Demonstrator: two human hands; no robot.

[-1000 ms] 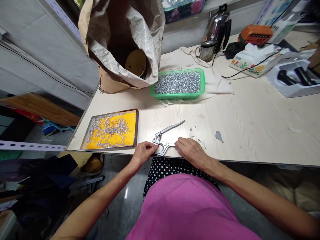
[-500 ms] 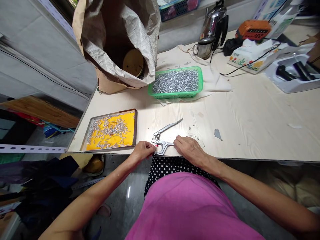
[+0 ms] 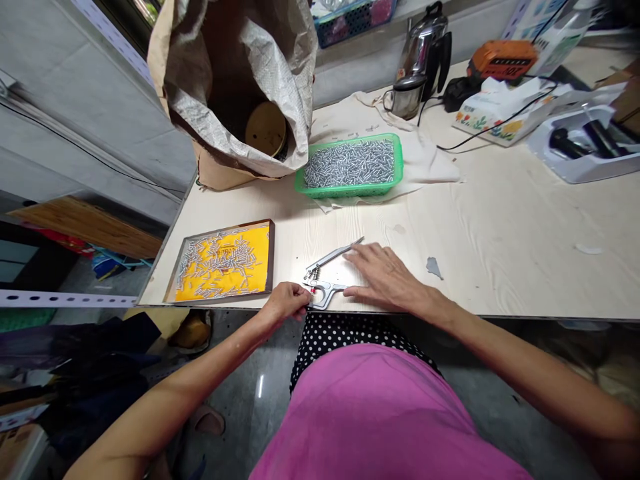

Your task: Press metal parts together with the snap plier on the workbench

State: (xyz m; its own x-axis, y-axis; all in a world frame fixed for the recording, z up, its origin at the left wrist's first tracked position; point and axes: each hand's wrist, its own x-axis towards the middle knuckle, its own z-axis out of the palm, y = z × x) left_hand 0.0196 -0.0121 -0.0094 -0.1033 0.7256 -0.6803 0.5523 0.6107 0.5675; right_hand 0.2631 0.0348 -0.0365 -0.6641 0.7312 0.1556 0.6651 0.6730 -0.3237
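A grey metal plier-like hand tool [image 3: 327, 292] with a coil spring and a red part lies near the table's front edge, its upper handle angled away from the lower one. At its left end, the fingers of my left hand [image 3: 287, 301] are pinched together; what they hold is hidden. My right hand [image 3: 387, 275] is open, its fingers reaching by the tip of the upper handle and its thumb at the end of the lower handle. Left of the tool sits a shallow tray [image 3: 271, 257] with a yellow bottom and many small metal pins [image 3: 233, 257] scattered in it.
A green plastic basket [image 3: 350, 193] full of small metal pins stands behind the tool. Beside it is a large open woven sack [image 3: 280, 60]. A steel cup [image 3: 406, 100], kettle [image 3: 431, 40], tissue pack [image 3: 493, 113] and white tray [image 3: 570, 167] stand at the back right.
My right hand has opened: its fingers have spread from the lower handle up to the upper handle. My left hand stays at the tool's left end.
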